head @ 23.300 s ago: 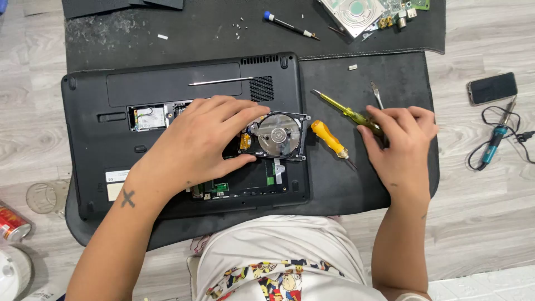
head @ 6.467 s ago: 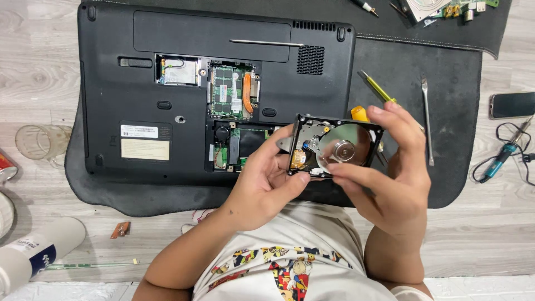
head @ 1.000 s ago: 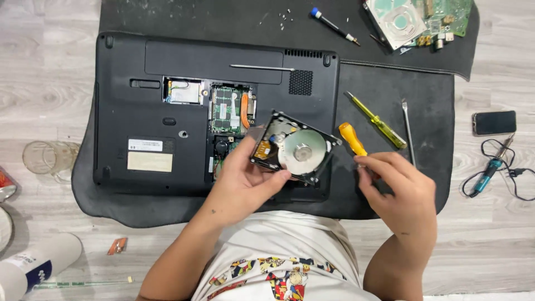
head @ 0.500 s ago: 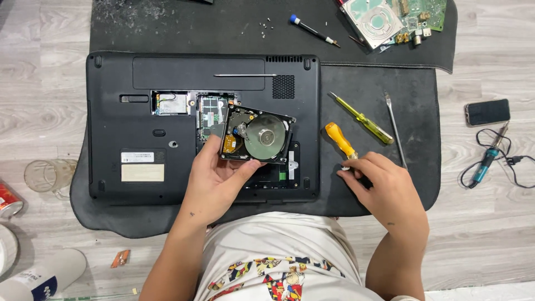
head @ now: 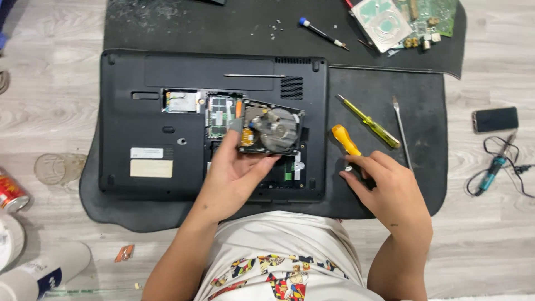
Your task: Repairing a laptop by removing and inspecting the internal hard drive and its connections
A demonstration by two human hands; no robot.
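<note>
left hand [head: 234,173] grips opened hard drive [head: 271,128] over laptop [head: 167,122] bay | right hand [head: 384,189] pinching orange screwdriver [head: 346,141] right of laptop | advice: hold drive by edges, level

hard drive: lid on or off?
Off. The hard drive in the left hand shows its bare shiny platter and actuator arm.

Labels: two rectangular stickers on the upturned laptop [head: 167,139], left of centre, a white one [head: 146,153] above a cream one [head: 151,168], just apart.
Packages: red can [head: 11,192] at the left edge; white bottle [head: 47,270] with a dark blue label, lying bottom left.
Screens: dark phone [head: 495,119] on the floor, right.
</note>
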